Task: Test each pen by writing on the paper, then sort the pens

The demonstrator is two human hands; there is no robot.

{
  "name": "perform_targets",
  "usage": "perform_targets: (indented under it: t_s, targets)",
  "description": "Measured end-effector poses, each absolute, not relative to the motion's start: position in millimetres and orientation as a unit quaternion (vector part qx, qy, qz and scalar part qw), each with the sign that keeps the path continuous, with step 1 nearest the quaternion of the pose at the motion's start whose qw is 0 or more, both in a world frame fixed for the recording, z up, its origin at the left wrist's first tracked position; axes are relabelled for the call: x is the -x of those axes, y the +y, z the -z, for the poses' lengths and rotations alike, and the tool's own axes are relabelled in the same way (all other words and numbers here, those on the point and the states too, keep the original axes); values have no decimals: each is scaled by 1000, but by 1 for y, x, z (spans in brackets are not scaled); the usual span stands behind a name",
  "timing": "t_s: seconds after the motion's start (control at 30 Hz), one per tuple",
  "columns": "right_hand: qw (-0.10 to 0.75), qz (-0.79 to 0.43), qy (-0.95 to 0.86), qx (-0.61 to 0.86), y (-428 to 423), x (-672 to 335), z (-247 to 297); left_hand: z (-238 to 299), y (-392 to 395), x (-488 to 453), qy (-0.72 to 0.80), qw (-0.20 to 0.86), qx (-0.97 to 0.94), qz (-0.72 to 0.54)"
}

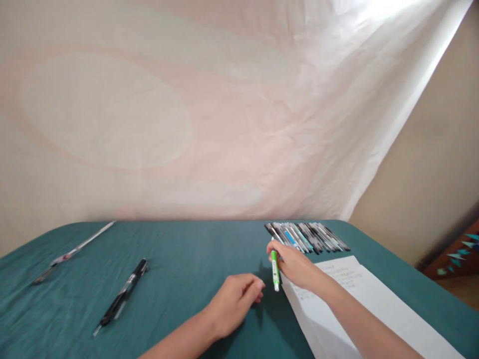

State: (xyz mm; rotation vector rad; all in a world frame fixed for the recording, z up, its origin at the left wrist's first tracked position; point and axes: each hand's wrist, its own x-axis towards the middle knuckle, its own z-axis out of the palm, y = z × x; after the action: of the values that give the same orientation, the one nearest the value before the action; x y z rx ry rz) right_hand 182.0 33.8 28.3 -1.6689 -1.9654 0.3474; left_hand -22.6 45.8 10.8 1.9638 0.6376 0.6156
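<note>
My right hand (290,262) is closed around the upper end of a green-and-white pen (275,274). The pen points down and hangs by the left edge of the paper sheets (377,299). Lower and to the left, my left hand (239,301) is curled in a loose fist over the cloth, with nothing showing in its fingers. Just beyond my right hand, a row of many pens (314,236), mostly black, white and grey with some blue, lies side by side. Handwriting covers part of the top sheet, and my right forearm crosses the paper.
A dark green cloth (194,254) covers the table. At the left lies a black pen-like bundle (121,299); farther out is a long thin pale item (82,245) with a dark end. A pale hanging sheet (224,109) closes off the back.
</note>
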Motion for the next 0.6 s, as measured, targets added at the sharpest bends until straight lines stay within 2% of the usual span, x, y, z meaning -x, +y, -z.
perform_targets:
  t_s: [0.1, 0.2, 0.6]
  targets:
    - [250, -172, -737, 604, 24, -204, -32, -18, 36, 25, 198, 366, -887, -202]
    - [250, -205, -735, 597, 14, -217, -29, -21, 29, 26, 167, 309, -922, -164]
    - [316, -167, -727, 587, 32, -193, 2, -17, 22, 21, 80, 215, -967, -106]
